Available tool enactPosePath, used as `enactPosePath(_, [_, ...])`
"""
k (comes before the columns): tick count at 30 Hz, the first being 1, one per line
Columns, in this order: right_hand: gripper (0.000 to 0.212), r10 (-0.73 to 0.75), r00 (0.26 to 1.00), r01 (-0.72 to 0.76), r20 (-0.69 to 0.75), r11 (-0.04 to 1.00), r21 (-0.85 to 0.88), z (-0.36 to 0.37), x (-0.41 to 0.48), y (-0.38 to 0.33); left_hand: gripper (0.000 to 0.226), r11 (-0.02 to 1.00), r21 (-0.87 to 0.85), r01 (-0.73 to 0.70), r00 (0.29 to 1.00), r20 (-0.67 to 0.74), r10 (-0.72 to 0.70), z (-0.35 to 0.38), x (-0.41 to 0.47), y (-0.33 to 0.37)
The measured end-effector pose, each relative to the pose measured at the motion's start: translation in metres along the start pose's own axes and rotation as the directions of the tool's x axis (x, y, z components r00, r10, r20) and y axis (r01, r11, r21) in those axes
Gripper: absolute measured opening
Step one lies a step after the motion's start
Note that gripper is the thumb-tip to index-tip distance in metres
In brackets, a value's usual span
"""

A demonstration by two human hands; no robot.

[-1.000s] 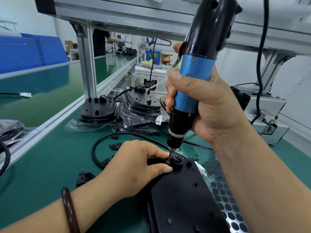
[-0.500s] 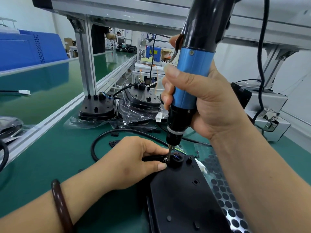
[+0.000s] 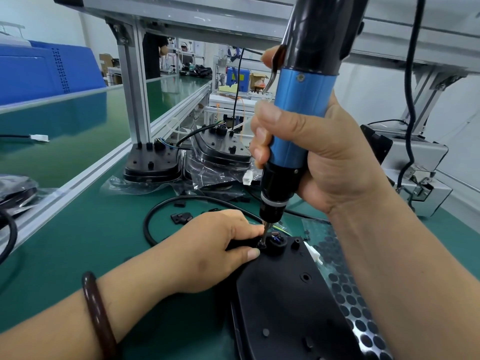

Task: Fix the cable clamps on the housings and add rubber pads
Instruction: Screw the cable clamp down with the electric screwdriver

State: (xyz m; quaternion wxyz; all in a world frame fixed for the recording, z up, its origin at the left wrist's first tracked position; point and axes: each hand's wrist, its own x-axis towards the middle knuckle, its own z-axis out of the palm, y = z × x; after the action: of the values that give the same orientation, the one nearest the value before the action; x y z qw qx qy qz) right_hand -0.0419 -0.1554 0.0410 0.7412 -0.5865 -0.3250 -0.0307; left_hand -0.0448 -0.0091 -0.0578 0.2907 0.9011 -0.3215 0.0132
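Head view looks down on a green bench mat [image 3: 78, 242] where a black housing [image 3: 291, 302] lies flat, low in the middle of the frame. The right hand [image 3: 332, 162] is wrapped tightly round the blue barrel of an electric screwdriver [image 3: 304, 107], which is held nearly upright with a slight lean, the forefinger up on its lever. The bit [image 3: 264, 233] comes down onto the far end of the housing, just beside a round cable port with coloured wires showing in it. The left hand [image 3: 213, 250] reaches in from the left and pinches the cable clamp [image 3: 260, 246] between thumb and forefinger right at the bit's tip — the two hands work close together, the right one above the left. A dark bracelet [image 3: 97, 315] sits on the left wrist. From under the left hand a black cable [image 3: 155, 211] loops out across the mat, and a few loose clamps [image 3: 181, 217] lie inside and beside that loop. To the right of the housing, partly under the right forearm, lies a sheet of round black rubber pads [image 3: 350, 307] (many rows, the lowest cut off by the frame edge), with a white connector [image 3: 314, 254] between sheet and housing. Farther back, more housings [image 3: 153, 162] rest on clear plastic bags beside an aluminium post [image 3: 135, 100].
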Motion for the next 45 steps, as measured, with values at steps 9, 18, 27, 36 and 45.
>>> enactPosePath(9, [0.054,-0.005,0.999,0.004,0.034,1.000,0.014,-0.002,0.000,0.000,0.006,1.000,-0.015,0.008,1.000,-0.019,-0.008,0.001,0.000,0.000])
enactPosePath(18, [0.048,-0.027,0.998,0.027,0.060,1.000,-0.001,-0.004,0.000,0.002,0.007,1.000,-0.026,0.007,1.000,-0.025,-0.008,0.001,0.000,0.000])
enactPosePath(27, [0.043,-0.014,0.999,0.013,0.046,0.999,0.032,-0.006,0.002,0.002,0.027,1.000,-0.012,-0.002,0.999,-0.053,0.001,0.003,0.001,-0.003])
enactPosePath(36, [0.043,-0.006,0.999,0.004,0.039,0.999,0.034,-0.008,0.000,0.002,0.033,0.999,-0.022,0.030,0.998,-0.054,-0.031,0.004,0.002,-0.006])
enactPosePath(45, [0.062,-0.020,0.999,0.018,0.051,0.999,0.026,0.000,-0.001,0.001,0.020,0.999,-0.033,0.020,0.996,-0.084,-0.023,0.004,0.002,-0.008])
